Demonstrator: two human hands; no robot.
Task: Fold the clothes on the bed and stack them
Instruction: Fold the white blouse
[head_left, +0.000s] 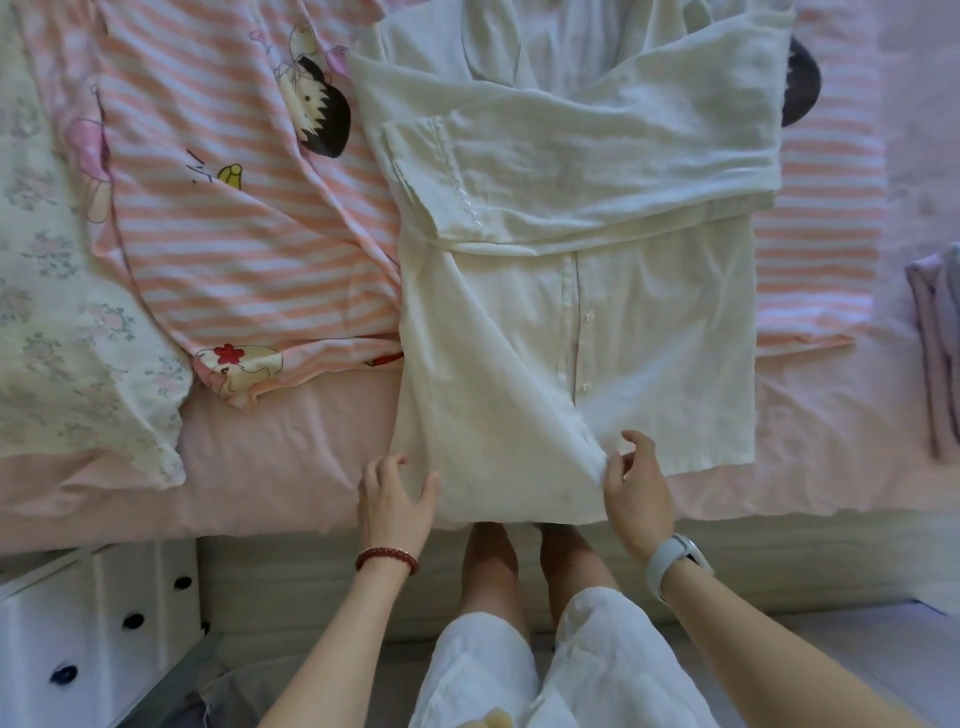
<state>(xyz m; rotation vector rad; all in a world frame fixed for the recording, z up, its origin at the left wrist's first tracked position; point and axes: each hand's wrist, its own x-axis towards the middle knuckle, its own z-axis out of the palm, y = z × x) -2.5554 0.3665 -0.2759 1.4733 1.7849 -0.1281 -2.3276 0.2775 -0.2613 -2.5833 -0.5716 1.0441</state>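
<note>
Nearest the lens are the person's knees in white cropped trousers (566, 665), standing against the edge of the pink-sheeted bed (291, 447). Across the far part of that bed spreads a pink-and-white striped quilt with cartoon figures (223, 208), and on the left lies a pale floral-print pillow (57, 332).

Spread flat in the middle of the bed is the cream-white button-front shirt (649, 338) — its two sleeves are folded across the chest, one over the other, and its left side panel is turned inward in a long diagonal fold that covers the lower button placket. The hem hangs just over the bed's edge, above the knees.

At the right margin sits a small stack of folded lilac cloth (935, 358), well apart from the shirt. Low on the left stands a white storage unit with dark round holes (98, 623).

The left hand (392, 499), with a red bead bracelet (387, 558) on its wrist, rests at the shirt's lower left edge, fingers loosely spread with the thumb lying on the fabric. The right hand (636, 499), wearing a white wristwatch (675, 561), has its thumb and forefinger pinching the corner of the folded panel — the other fingers curl above it.
</note>
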